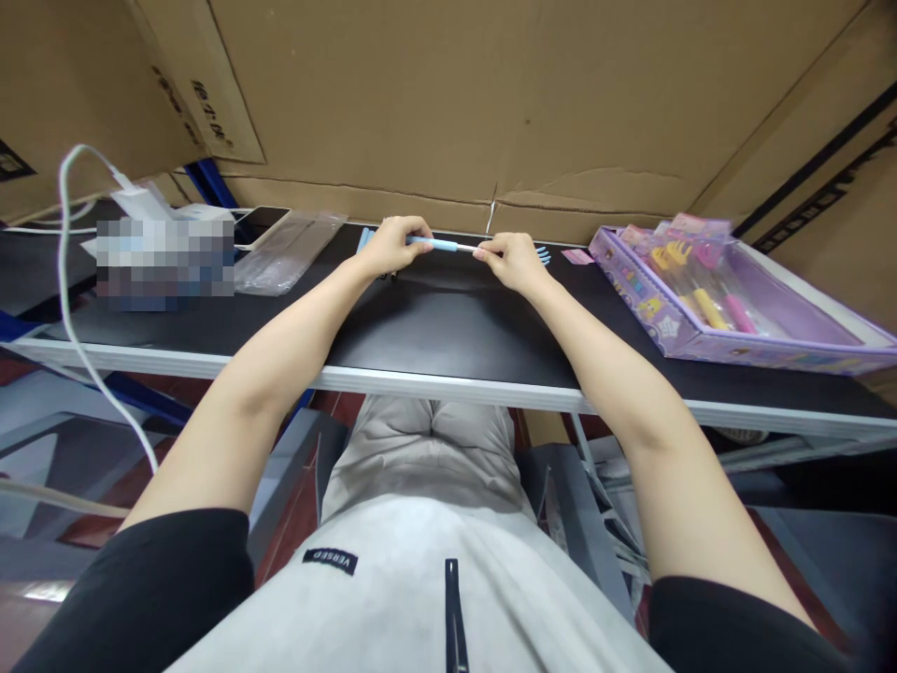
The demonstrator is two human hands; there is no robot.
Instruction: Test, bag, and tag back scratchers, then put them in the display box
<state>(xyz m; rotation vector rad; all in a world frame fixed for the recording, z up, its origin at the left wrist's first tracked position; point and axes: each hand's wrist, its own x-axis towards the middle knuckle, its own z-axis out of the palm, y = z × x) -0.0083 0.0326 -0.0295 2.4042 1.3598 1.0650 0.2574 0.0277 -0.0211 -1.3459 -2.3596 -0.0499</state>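
Note:
Both my arms reach forward over a black table [434,327] to its far edge. My left hand [396,245] is closed around the light blue handle of a thin tool [440,245]. My right hand [511,259] pinches the tool's white metal end. The tool lies level between the two hands, just above the table. Small light blue prongs [542,252] stick out past my right hand. Another light blue piece [363,239] shows behind my left hand.
A purple toy box [707,299] with colourful items lies at the right. Clear plastic bags [284,250], a tablet [261,222] and a white charger [144,201] with a cable [66,280] sit at the left. Cardboard boxes [491,103] wall the back.

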